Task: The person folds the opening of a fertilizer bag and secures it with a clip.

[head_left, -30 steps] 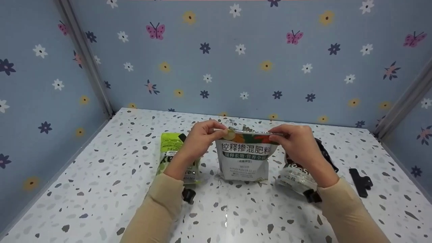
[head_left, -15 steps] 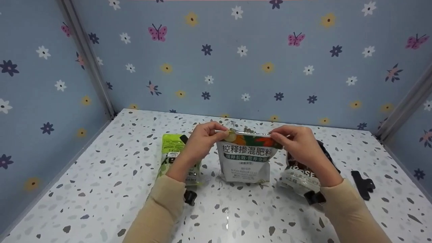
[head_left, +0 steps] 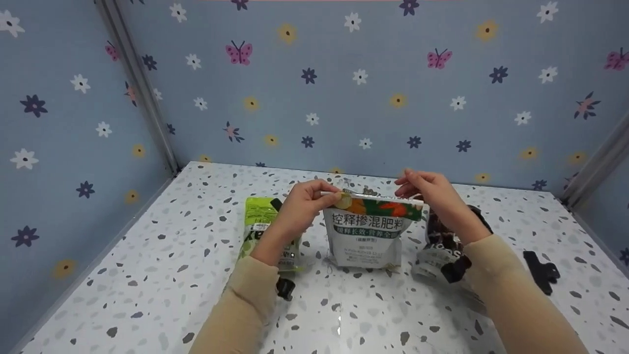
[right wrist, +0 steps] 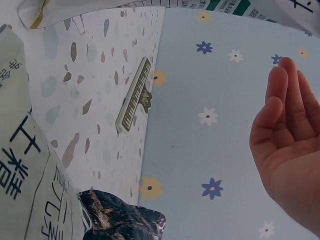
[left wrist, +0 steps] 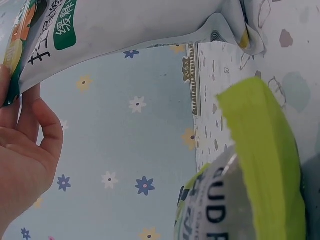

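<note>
A white fertilizer bag (head_left: 366, 241) stands upright mid-table, its top folded down into a colourful band. My left hand (head_left: 309, 201) pinches the left end of that fold between thumb and fingers; the left wrist view shows this hand (left wrist: 30, 150) at the bag's edge (left wrist: 130, 25). My right hand (head_left: 435, 194) is off the bag, just above its right top corner, fingers loosely bent. Nothing is held in the right hand (right wrist: 290, 145) in the right wrist view.
A green bag (head_left: 258, 214) lies left, with a black clip (head_left: 285, 289) at its near end. A dark and pale bag (head_left: 440, 236) lies right, with another black clip (head_left: 456, 269). A loose black clip (head_left: 540, 273) lies far right. Behind stands a toothed, comb-like strip (right wrist: 134, 95).
My right hand has let go of the bag's right top corner and lifted slightly above it. The left hand keeps its pinch. The whole view has shifted a little.
</note>
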Demonstrator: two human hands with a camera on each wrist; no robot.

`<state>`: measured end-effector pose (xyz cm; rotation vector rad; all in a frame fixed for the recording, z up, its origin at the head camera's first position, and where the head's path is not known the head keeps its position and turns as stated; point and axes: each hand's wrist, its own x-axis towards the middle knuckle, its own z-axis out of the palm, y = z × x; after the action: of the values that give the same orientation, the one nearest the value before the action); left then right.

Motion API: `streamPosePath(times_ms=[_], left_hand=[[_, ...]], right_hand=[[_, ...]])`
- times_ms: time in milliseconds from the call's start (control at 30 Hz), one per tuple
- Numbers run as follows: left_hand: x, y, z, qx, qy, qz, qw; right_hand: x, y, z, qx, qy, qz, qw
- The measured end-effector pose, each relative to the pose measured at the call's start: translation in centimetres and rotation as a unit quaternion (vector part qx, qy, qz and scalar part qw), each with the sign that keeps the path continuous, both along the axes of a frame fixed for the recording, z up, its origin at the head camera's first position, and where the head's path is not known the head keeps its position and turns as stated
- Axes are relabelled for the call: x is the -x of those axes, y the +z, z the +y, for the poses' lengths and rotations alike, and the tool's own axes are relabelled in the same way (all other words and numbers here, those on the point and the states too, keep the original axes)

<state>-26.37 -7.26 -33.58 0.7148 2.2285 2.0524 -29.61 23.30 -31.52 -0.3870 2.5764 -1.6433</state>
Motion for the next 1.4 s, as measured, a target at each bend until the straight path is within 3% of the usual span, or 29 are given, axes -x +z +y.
streamPosePath(times_ms=[300,467,667,900,1167,1267,1400], left_hand=[[0.2,0.0,0.2,-0.004,0.006,0.0,1.0],[0.2,0.0,0.5,0.0,0.0,0.003,1.0],[0.4,0.0,0.8,0.007,-0.006,0.002,1.0],[0.2,-0.2,0.5,0.005,0.007,-0.001,1.0],[0.3,-0.4,1.0,0.012,-0.001,-0.001,0.9999],[0.3,-0.2,0.9,0.013,0.002,0.001,0.9999],[0.2,-0.1,0.4,0.015,0.011,0.0,0.9998]], right_hand=[[2.7,-1.7,0.2,-0.128,0.028,-0.015,0.991],[3.9,-3.1,-0.2,-0.229,0.02,0.002,0.973],[5.9,-5.2,-0.7,-0.313,0.059,0.0,0.948],[6.8,-6.1,-1.7,-0.322,0.076,-0.019,0.944],[5.7,-4.6,-1.9,-0.357,0.088,-0.056,0.928],[5.5,-4.3,-2.4,-0.345,0.086,-0.06,0.933],[5.9,-5.1,-3.3,-0.317,0.051,-0.082,0.943]])
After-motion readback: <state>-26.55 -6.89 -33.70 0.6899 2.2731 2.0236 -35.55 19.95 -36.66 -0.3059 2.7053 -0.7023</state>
